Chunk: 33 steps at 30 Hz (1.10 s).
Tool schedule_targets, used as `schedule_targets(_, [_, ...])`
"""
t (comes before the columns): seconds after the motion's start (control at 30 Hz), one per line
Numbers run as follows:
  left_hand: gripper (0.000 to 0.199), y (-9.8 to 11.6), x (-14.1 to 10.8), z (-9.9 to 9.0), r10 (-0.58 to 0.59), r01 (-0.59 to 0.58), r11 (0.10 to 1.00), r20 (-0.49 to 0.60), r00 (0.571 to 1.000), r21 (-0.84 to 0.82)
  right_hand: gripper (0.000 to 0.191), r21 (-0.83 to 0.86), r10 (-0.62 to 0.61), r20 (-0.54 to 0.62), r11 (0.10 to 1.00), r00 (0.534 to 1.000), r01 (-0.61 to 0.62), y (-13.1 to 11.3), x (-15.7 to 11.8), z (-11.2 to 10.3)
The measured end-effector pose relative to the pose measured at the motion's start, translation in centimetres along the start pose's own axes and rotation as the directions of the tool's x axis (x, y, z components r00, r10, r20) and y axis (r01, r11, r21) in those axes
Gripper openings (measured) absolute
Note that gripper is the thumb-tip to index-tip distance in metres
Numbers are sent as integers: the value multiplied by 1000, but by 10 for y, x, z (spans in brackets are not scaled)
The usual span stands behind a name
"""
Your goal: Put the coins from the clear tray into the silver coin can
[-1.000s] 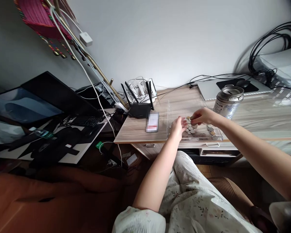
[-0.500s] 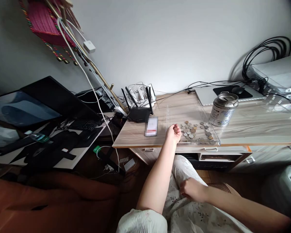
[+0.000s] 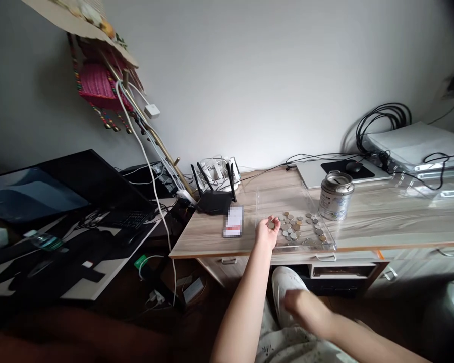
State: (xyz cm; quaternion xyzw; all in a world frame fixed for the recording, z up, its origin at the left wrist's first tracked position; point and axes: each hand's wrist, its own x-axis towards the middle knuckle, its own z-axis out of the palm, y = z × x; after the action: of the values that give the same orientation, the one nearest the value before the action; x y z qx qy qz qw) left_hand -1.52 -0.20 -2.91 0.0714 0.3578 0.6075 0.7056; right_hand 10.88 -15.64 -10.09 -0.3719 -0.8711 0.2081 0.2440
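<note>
Palm up, my left hand (image 3: 267, 233) is at the left side of a clear plastic tray (image 3: 263, 199). Its fingers curl loosely, and a coin (image 3: 271, 225) shows in the cupped palm. Just to the right, several loose coins (image 3: 288, 227), silver and brassy, lie scattered in the tray. My right hand (image 3: 300, 305) is low over my leg, below the desk edge. It is smeared by motion and its fingers are hidden. Right of the tray stands a silver tin can (image 3: 336, 196) with a slot in its lid.
Left of the tray are a blurred-out card (image 3: 233, 222) and a black router (image 3: 215, 200) with upright antennas. Behind the can, a black mouse (image 3: 353, 167) rests on a pad atop a silver laptop (image 3: 306, 174). A lower desk with a monitor (image 3: 34, 186) stands at left.
My left hand has loosened from a closed fist, so a coin now shows in its palm. My right hand has shifted slightly over my leg. The view has tilted upward.
</note>
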Motion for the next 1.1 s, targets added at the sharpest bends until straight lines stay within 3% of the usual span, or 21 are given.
schedule_targets(0.07, [17,-2,0,1,-2,2,1000,9,1000,11,21,-6,26,-225,1000,974,-28,4,25,-87])
schedule_targets(0.1, [18,-3,0,2,-7,6,1000,21,1000,21,20,-44,93,-382,992,920,-118,10,39,-132])
schedule_targets(0.17, [18,-4,-1,5,-23,21,998,48,999,52,20,-123,221,-612,922,759,-368,31,67,-207])
schedule_targets(0.2, [16,-5,-2,7,-42,36,996,70,997,85,21,-148,265,-677,865,687,-480,44,81,-236])
schedule_targets(0.23, [14,-5,-3,9,-60,47,990,97,993,130,22,-153,325,-682,813,655,-562,59,93,-257])
schedule_targets(0.3, [13,-7,-6,16,-91,52,970,157,983,237,21,-153,487,-598,710,637,-687,87,113,-280])
schedule_targets(0.37, [17,-9,-7,23,-89,13,942,212,973,336,20,-169,593,-526,630,610,-758,108,124,-287])
schedule_targets(0.47, [26,-14,-4,31,-60,-46,916,249,967,398,22,-198,612,-532,582,585,-789,117,127,-286])
schedule_targets(0.53, [31,-16,-1,32,-68,-40,920,258,964,391,22,-227,546,-582,603,603,-765,108,124,-280])
schedule_targets(0.6, [34,-18,0,31,-84,-20,929,265,960,369,25,-262,388,-667,677,636,-688,89,120,-266])
schedule_targets(0.67, [37,-19,0,28,-74,-28,930,261,962,367,30,-282,224,-687,794,691,-538,68,118,-239])
schedule_targets(0.7, [38,-19,-1,27,-53,-48,926,253,966,375,30,-256,215,-622,853,753,-455,59,119,-223])
schedule_targets(0.73, [38,-19,-3,25,-25,-74,919,245,969,386,31,-202,233,-471,910,850,-361,53,120,-205])
schedule_targets(0.8, [38,-20,-6,23,28,-129,905,245,969,405,33,-62,266,-264,955,927,-291,46,126,-173])
schedule_targets(0.9, [38,-21,-9,22,44,-157,897,270,962,414,33,71,262,-109,964,959,-255,48,137,-147])
schedule_targets(1.0, [38,-21,-9,22,6,-121,898,263,965,423,32,84,267,-142,963,953,-257,52,142,-157])
schedule_targets(1.1, [31,-20,-8,22,-86,-23,916,252,964,401,30,44,283,-314,958,906,-284,57,140,-197])
